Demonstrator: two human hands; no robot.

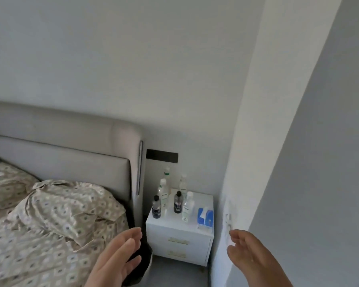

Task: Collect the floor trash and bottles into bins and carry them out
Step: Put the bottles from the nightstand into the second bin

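Several plastic bottles stand on a white nightstand [203, 235] beside the bed. Two are dark with black caps: one at the left [156, 208], one in the middle [178, 203]. The others are clear with white caps, such as the tall clear bottle [163, 190] and the front clear bottle [188, 207]. My left hand [118, 257] is raised in front of the nightstand, fingers apart, holding nothing. My right hand [251, 255] is up near the wall corner, also open and holding nothing. Both hands are short of the bottles.
A blue tissue pack [205, 216] lies on the nightstand's right side. The bed with patterned bedding [50, 224] and a grey padded headboard [71, 154] fills the left. A wall corner [247, 162] juts out on the right, leaving a narrow strip of grey floor [174, 272].
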